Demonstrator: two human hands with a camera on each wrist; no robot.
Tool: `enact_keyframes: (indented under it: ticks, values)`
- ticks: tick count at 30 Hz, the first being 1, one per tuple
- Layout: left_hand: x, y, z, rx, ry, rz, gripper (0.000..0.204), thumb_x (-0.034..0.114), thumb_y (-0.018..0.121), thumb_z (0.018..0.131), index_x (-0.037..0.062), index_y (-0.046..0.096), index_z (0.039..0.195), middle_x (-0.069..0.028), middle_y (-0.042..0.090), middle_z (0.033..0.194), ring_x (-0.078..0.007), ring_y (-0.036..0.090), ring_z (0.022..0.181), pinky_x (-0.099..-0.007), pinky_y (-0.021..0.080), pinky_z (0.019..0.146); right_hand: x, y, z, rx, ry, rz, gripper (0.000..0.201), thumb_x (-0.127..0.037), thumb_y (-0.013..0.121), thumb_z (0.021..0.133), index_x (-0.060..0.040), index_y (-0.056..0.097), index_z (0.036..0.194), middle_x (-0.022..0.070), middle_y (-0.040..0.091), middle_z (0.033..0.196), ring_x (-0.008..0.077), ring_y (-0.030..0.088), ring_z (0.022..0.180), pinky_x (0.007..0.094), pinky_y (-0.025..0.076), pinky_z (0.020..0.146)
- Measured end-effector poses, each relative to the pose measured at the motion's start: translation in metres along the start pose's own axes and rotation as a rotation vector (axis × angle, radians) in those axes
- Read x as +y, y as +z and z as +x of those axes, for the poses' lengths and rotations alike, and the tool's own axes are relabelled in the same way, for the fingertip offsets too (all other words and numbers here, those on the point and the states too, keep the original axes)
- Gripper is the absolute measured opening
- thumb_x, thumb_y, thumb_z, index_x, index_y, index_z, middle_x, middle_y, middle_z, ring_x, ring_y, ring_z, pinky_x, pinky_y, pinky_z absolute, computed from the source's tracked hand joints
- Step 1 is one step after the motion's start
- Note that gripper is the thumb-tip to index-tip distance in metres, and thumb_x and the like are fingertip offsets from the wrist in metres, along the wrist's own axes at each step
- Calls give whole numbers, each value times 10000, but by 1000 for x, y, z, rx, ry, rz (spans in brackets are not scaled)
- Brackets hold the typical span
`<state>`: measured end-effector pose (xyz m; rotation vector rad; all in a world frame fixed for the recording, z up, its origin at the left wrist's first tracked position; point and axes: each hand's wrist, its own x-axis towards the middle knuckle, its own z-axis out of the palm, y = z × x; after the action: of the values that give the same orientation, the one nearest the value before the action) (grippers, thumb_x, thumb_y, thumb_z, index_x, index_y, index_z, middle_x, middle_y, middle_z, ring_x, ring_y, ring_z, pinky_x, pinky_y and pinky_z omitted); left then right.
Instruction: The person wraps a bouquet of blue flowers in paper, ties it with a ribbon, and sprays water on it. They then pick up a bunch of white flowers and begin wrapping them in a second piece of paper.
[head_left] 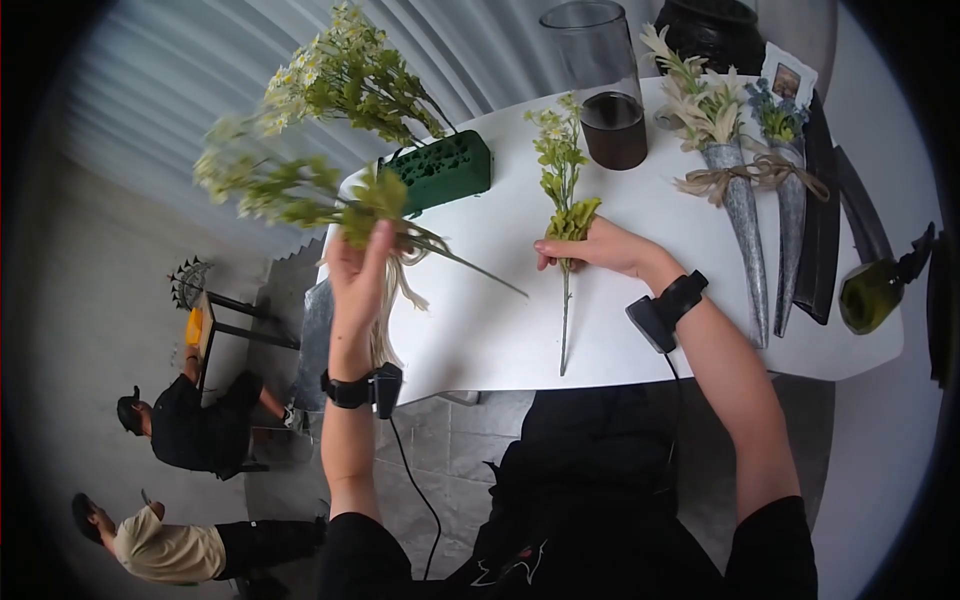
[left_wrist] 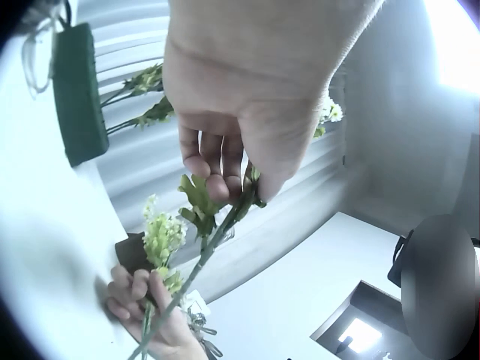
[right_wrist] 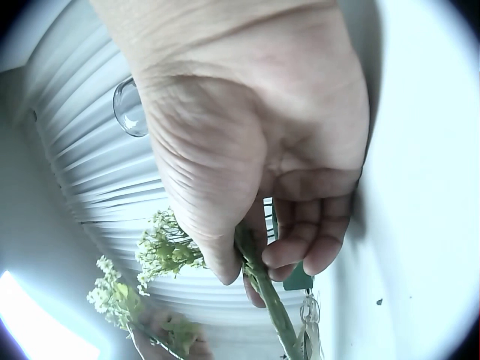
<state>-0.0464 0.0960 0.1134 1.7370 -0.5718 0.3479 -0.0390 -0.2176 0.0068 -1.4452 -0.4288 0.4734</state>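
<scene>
My left hand point(head_left: 358, 275) pinches the stem of a spray of artificial white flowers point(head_left: 300, 197) at the table's left side. The blossoms point up-left, while the bare stem end point(left_wrist: 196, 268) slants down past the fingers. My right hand point(head_left: 608, 247) grips a second, upright spray with small yellow-green blossoms point(head_left: 560, 165) around its lower leaves, over the middle of the table. Its stem point(right_wrist: 274, 307) runs down between thumb and fingers in the right wrist view. Behind the left hand stands a green block with holes point(head_left: 450, 172), with more white flower sprays point(head_left: 365, 85) at it.
Pale strands point(head_left: 383, 330) hang beside the left wrist. A glass vase with dark contents point(head_left: 613, 130) stands at the back. Two grey cones point(head_left: 743, 235) with flowers and twine bows lie right, near a green bottle point(head_left: 868, 297). Two people point(head_left: 205, 425) are in the background left.
</scene>
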Motion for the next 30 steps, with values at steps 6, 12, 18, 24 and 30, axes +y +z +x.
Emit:
enact_keyframes:
  ticks: [6,12,18,24,30]
  values:
    - [30,-49,39,162,261,67,273,256,504,1088,13,627,1112,-70,678,946,-140,628,784,-288,488,705,2,-1,1,-26,-29,2,268,-359,707,965,-91,713,955,-2,729,915,71,592,858,253,483,684]
    - [2,-82,77,368,252,284,358,317,489,1088,-23,573,1161,-100,691,956,-199,712,785,-296,529,654,2,0,2,-29,-18,-15,262,-351,709,964,-89,714,950,-4,728,911,68,584,843,253,483,676]
    - [-60,-114,110,464,120,263,400,330,469,1090,-53,546,1170,-141,705,936,-233,746,779,-312,590,660,0,0,0,-10,-36,-8,282,-344,723,955,-63,702,940,18,732,899,79,596,810,255,491,661]
    - [-90,-113,131,432,57,259,388,312,479,1087,-66,567,1084,-154,711,874,-240,742,728,-320,603,672,1,-2,3,-32,-24,-30,292,-369,722,953,-77,716,934,5,727,911,80,593,838,258,489,674]
    - [-101,-95,141,442,45,228,396,315,493,1083,-68,580,1041,-143,714,817,-231,740,722,-313,595,668,2,-2,3,-37,-15,-17,311,-387,728,946,-77,715,936,2,723,905,82,598,851,263,494,676]
